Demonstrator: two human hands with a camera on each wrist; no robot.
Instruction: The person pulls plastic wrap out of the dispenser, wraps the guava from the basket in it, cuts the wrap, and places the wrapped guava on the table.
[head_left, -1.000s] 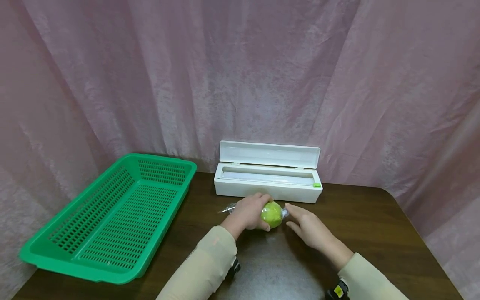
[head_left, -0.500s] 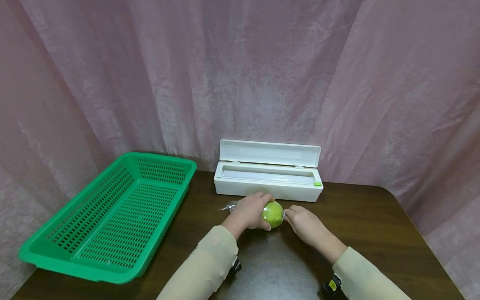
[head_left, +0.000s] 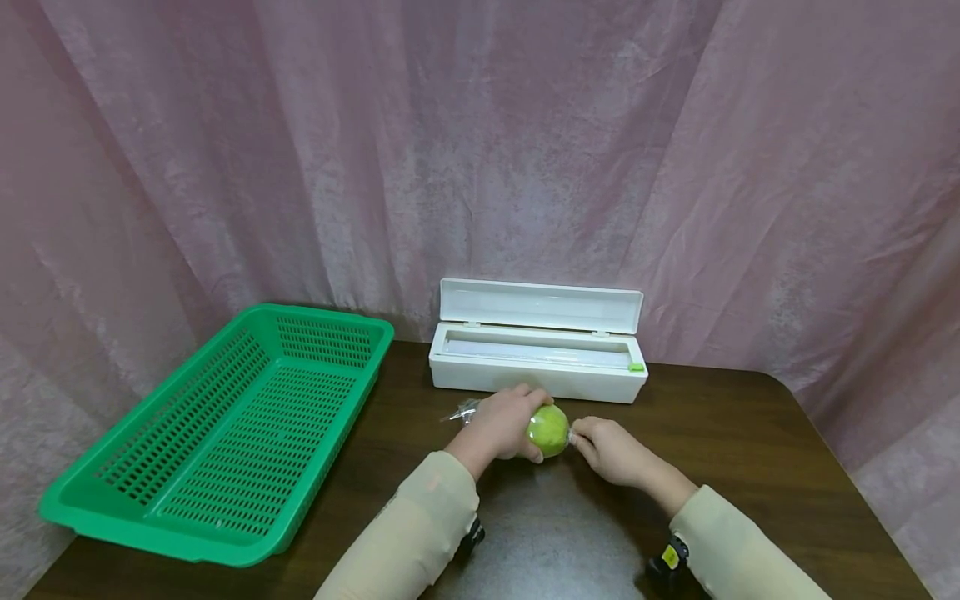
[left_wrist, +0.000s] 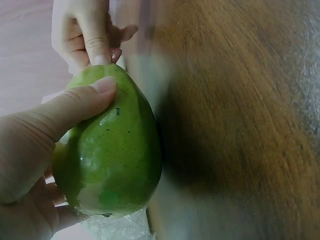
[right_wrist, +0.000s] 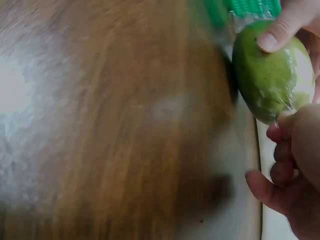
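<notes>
An egg-shaped green fruit (head_left: 548,431) with small dark specks is wrapped in shiny clear plastic wrap. My left hand (head_left: 507,422) grips it from the left, thumb (left_wrist: 85,100) across its side and the other fingers behind. At the fruit's narrower end, my right hand (head_left: 611,448) pinches the gathered plastic wrap (right_wrist: 279,116) between thumb and fingertips. The other gathered end of the wrap (head_left: 466,411) sticks out loose to the left, partly behind my left hand. In the right wrist view, the fruit (right_wrist: 265,75) lies close over the dark wooden table (right_wrist: 125,125).
Behind the hands stands a white wrap dispenser box (head_left: 536,383), its lid (head_left: 540,306) raised, with a roll (head_left: 536,353) inside and a green slider (head_left: 636,367) at its right. A green plastic basket (head_left: 300,500) stands at the left. A pink curtain (head_left: 525,150) hangs behind the table.
My right hand has closed its fingers on the wrap's right end, where a second ago its thumb and fingers were apart. My left hand keeps its grip, almost still.
</notes>
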